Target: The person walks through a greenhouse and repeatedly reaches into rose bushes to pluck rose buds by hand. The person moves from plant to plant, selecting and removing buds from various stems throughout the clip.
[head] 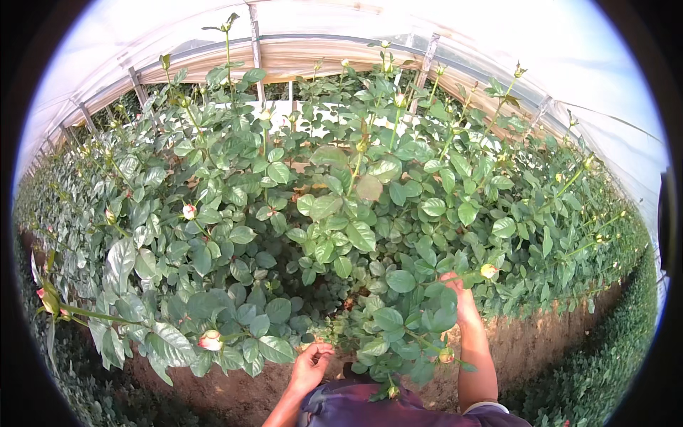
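Rose bushes (331, 224) with green leaves and pale buds fill the view before me. My left hand (314, 364) is low at the front edge of the foliage, its fingers curled close together. Whether anything sits between those fingertips is too small to make out. Farther right, my right hand (453, 283) reaches into the leaves, which hide most of its fingers and whatever they touch. A yellow rosebud (488, 271) stands just right of it. Between my forearms, a leafy stem leans towards me, with a pink-yellow bud (446, 355) and a smaller green bud (393, 392).
A cream-pink bud (211, 340) and a large bud (49, 300) jut out on the left. Bare soil (544, 341) runs along the bed's near side, with more plants at lower right (565, 373). Posts (256, 53) and plastic sheeting (331, 53) of a greenhouse stand behind.
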`<state>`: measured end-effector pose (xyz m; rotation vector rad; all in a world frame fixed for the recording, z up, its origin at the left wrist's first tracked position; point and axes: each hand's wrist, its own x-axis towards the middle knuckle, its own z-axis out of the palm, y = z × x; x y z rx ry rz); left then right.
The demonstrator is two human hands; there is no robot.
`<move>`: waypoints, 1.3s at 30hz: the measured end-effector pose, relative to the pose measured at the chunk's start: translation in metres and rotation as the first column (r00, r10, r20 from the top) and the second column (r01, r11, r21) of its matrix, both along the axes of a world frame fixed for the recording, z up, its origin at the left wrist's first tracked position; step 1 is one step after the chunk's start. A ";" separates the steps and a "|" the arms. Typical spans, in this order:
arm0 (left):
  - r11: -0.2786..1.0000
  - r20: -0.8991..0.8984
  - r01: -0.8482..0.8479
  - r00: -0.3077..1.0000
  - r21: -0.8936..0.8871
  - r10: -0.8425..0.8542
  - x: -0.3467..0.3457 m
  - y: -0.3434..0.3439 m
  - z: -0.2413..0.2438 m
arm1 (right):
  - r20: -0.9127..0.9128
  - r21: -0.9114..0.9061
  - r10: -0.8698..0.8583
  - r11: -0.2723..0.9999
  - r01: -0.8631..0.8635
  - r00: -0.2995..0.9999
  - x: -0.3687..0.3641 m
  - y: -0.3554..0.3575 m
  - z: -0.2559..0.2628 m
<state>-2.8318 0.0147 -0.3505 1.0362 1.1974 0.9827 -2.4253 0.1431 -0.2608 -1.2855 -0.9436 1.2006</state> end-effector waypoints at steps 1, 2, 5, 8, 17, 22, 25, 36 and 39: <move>0.999 -0.014 0.037 0.999 -0.002 -0.037 -0.008 -0.004 -0.011 | 0.144 -0.017 -0.040 0.999 0.043 0.989 -0.013 -0.003 0.020; 0.998 -0.009 0.054 0.999 -0.035 -0.054 -0.018 -0.007 -0.022 | 0.285 -0.031 -0.075 0.996 0.088 0.955 -0.023 -0.003 0.043; 0.984 -0.050 0.116 0.991 -0.132 -0.124 -0.032 -0.003 -0.028 | 0.489 0.161 -0.205 0.976 0.144 0.848 -0.026 0.012 0.099; 0.982 -0.115 0.166 0.978 -0.089 -0.175 -0.043 0.011 -0.037 | 0.451 0.296 -0.238 0.949 0.107 0.860 -0.005 0.056 0.135; 0.981 -0.230 0.078 0.966 -0.179 -0.119 -0.005 0.080 -0.004 | 0.699 0.495 -0.510 0.851 0.174 0.502 -0.070 0.398 0.264; 0.972 -0.138 -0.104 0.988 -0.210 0.076 0.022 0.102 0.002 | 0.974 0.139 -0.168 0.973 0.187 0.150 0.009 0.516 0.225; 0.944 -0.110 -0.217 0.975 -0.248 0.195 0.030 0.103 0.014 | 0.945 0.260 -0.266 0.964 0.054 0.189 0.019 0.528 0.200; 0.931 -0.095 -0.208 0.978 -0.299 0.188 -0.001 0.105 -0.049 | 0.239 -0.095 0.537 0.842 -0.531 0.809 0.073 0.567 0.198; 0.931 -0.161 -0.253 0.963 -0.261 0.217 0.006 0.132 -0.049 | 0.371 0.101 0.232 0.953 -0.287 0.899 0.080 0.635 0.213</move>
